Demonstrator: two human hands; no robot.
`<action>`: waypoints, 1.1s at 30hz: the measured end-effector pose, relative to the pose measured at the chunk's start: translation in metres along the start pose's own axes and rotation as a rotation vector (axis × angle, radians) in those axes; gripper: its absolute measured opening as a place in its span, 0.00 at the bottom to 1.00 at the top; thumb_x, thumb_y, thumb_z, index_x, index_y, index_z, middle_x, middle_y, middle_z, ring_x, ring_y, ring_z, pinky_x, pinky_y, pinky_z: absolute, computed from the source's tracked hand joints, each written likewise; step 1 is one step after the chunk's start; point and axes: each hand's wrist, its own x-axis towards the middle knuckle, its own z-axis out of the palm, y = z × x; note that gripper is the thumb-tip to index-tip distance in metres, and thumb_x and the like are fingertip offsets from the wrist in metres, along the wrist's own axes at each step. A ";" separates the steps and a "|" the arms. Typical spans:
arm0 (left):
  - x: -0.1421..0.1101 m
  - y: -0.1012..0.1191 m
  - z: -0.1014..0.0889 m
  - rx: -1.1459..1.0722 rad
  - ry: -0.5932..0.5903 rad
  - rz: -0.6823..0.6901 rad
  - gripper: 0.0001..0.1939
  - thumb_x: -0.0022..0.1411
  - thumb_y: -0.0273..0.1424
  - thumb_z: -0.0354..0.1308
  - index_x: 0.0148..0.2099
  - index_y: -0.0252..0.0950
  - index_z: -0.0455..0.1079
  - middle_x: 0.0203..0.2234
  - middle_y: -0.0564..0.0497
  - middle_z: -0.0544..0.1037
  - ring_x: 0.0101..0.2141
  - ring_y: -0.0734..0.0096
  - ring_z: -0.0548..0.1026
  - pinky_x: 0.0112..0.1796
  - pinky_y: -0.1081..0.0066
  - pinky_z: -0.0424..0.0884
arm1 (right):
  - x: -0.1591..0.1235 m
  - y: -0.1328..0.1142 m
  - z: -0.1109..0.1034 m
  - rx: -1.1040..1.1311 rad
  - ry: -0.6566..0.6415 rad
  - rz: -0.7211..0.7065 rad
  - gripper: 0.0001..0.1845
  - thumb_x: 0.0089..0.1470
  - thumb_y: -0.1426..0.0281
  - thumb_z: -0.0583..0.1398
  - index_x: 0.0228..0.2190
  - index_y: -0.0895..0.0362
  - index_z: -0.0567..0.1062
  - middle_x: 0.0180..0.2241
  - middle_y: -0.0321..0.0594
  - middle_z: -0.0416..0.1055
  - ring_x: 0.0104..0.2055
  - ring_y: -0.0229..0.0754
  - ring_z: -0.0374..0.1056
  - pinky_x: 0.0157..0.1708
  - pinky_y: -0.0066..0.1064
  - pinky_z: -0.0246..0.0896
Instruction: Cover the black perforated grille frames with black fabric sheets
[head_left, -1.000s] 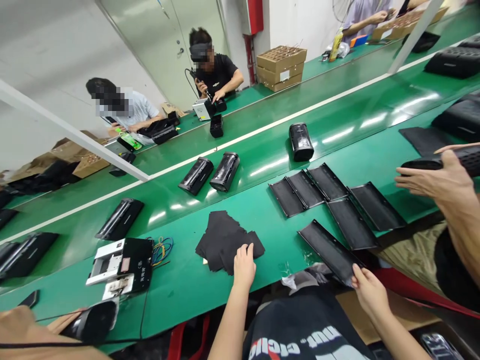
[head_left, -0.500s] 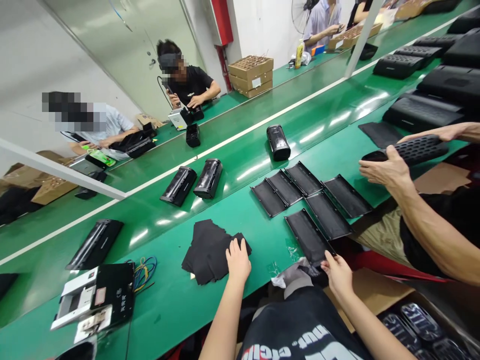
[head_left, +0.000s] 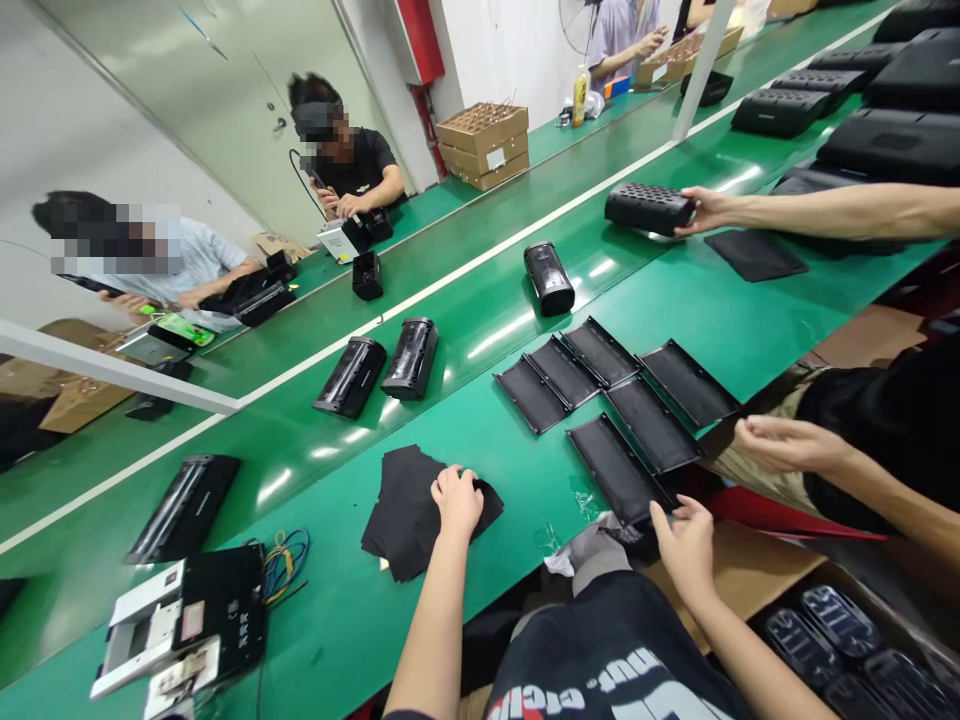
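Observation:
My left hand (head_left: pixel 459 502) rests on a loose, fanned pile of thin black sheets (head_left: pixel 401 515). Its fingers are bent and spread, with the tips on the sheets; no sheet is lifted. My right hand (head_left: pixel 686 548) is at the near corner of a long black panel (head_left: pixel 615 470) with raised edges. Thumb and fingers there stand apart, the thumb close to the panel's corner; whether it touches is unclear. Several similar black panels (head_left: pixel 651 422) lie in rows just beyond, hollow side up.
A co-worker's hand (head_left: pixel 705 210) at right holds a perforated black housing (head_left: pixel 649 208) over the green belt. Black housings (head_left: pixel 411 358) stand along the belt. A black-and-white device (head_left: pixel 221 605) with coiled wires (head_left: pixel 286 560) lies at left. A carton (head_left: pixel 765 575) stands low at right.
My left hand's fingers have drawn up on the sheets, shifting slightly left. My right hand's grip on the panel corner has loosened. The co-worker has moved the perforated housing out toward the belt.

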 end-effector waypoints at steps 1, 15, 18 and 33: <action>0.001 0.003 -0.001 -0.016 0.017 0.034 0.08 0.51 0.26 0.51 0.36 0.38 0.66 0.41 0.48 0.67 0.46 0.62 0.60 0.49 0.57 0.49 | -0.004 -0.005 -0.002 -0.071 -0.018 -0.132 0.25 0.42 0.58 0.58 0.40 0.60 0.64 0.32 0.44 0.65 0.36 0.47 0.63 0.39 0.42 0.58; 0.036 0.073 0.001 0.154 0.030 0.633 0.12 0.58 0.27 0.43 0.32 0.36 0.68 0.37 0.45 0.68 0.47 0.62 0.61 0.52 0.51 0.48 | -0.002 -0.020 0.040 -0.612 -0.375 -0.832 0.37 0.53 0.57 0.47 0.57 0.63 0.41 0.53 0.55 0.56 0.56 0.53 0.48 0.50 0.51 0.45; 0.020 0.069 0.012 0.137 0.025 0.591 0.12 0.57 0.27 0.44 0.38 0.37 0.68 0.46 0.45 0.65 0.52 0.60 0.55 0.52 0.51 0.49 | -0.005 -0.023 0.031 -0.533 -0.340 -0.827 0.37 0.52 0.57 0.47 0.57 0.62 0.41 0.53 0.55 0.55 0.56 0.53 0.49 0.50 0.51 0.46; 0.022 0.043 0.037 -0.026 -0.061 0.376 0.25 0.57 0.30 0.42 0.57 0.35 0.51 0.57 0.40 0.52 0.56 0.55 0.48 0.51 0.49 0.50 | -0.023 -0.043 0.047 -0.311 -0.575 -0.846 0.30 0.52 0.60 0.49 0.53 0.60 0.51 0.48 0.52 0.60 0.49 0.51 0.58 0.47 0.45 0.54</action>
